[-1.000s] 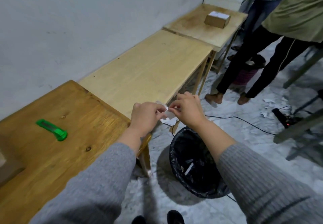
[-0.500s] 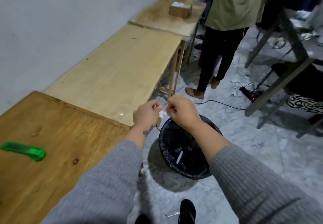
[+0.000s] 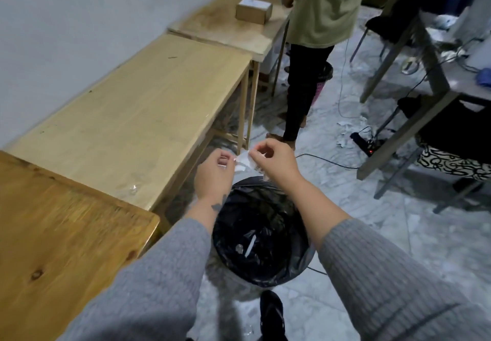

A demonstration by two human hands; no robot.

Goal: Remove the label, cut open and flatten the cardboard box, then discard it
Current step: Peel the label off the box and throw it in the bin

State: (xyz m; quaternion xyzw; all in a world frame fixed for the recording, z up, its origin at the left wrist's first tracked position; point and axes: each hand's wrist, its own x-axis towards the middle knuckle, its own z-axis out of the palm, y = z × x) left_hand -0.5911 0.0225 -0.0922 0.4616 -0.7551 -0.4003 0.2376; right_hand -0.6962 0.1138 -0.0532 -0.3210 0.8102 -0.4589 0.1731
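Note:
A crumpled white label (image 3: 244, 162) hangs between my two hands above a bin lined with a black bag (image 3: 261, 230). My right hand (image 3: 271, 162) pinches the label's right side. My left hand (image 3: 214, 174) has its fingers curled at the label's left edge, touching it. A small cardboard box (image 3: 253, 11) with a white label on top stands on the far wooden table. The box that this label came from is out of view.
Three wooden tables (image 3: 138, 117) run along the wall on my left. A person in a green shirt and black trousers (image 3: 310, 56) stands by the far table. A cable and a power strip (image 3: 365, 145) lie on the marble floor. My foot (image 3: 271, 314) is by the bin.
The view has swung right and the green cutter on the near table has left the frame. My hands have moved over the bin, still working the white label between them.

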